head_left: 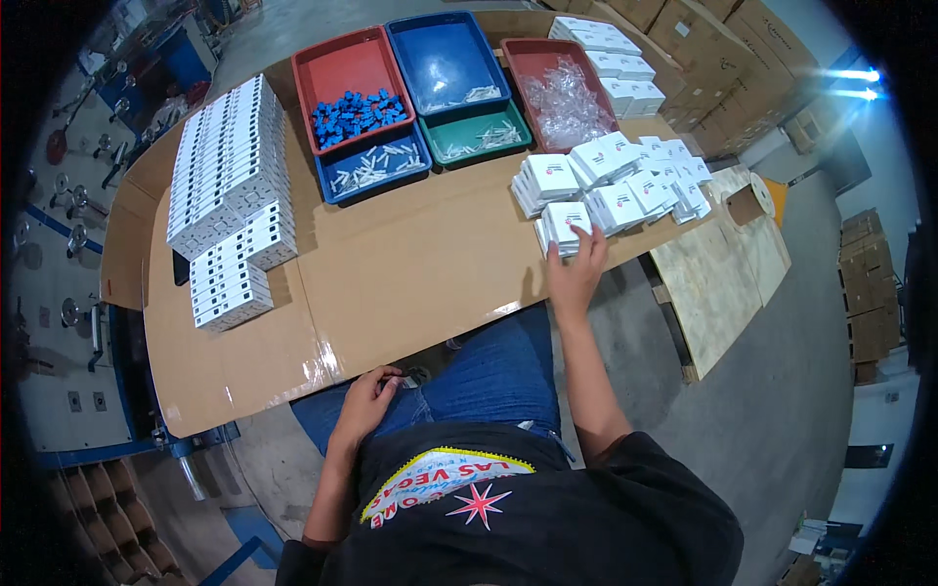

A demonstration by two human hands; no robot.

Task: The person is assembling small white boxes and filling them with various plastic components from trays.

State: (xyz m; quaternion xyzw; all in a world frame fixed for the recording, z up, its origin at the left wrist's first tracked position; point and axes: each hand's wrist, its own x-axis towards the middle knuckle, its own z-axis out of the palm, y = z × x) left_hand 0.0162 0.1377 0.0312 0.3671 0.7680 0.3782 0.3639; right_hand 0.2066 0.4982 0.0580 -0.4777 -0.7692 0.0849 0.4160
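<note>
My right hand (576,274) is at the front of a short stack of flat white boxes (563,217) near the table's right front edge. Its thumb lies at the stack's near left side and its fingers reach over the top and right side, gripping the top box. More white boxes (619,206) are piled just behind and to the right. My left hand (367,399) rests on my thigh below the table's front edge, fingers loosely bent and apart, with nothing visible in it.
Rows of white slotted blocks (227,186) stand at the table's left. Behind, a red tray (301,73) holds blue parts, blue (323,186) and green (529,137) trays hold white pieces, and another red tray (510,54) holds clear plastic pieces. A plywood board (718,278) adjoins the cardboard-covered table (410,254).
</note>
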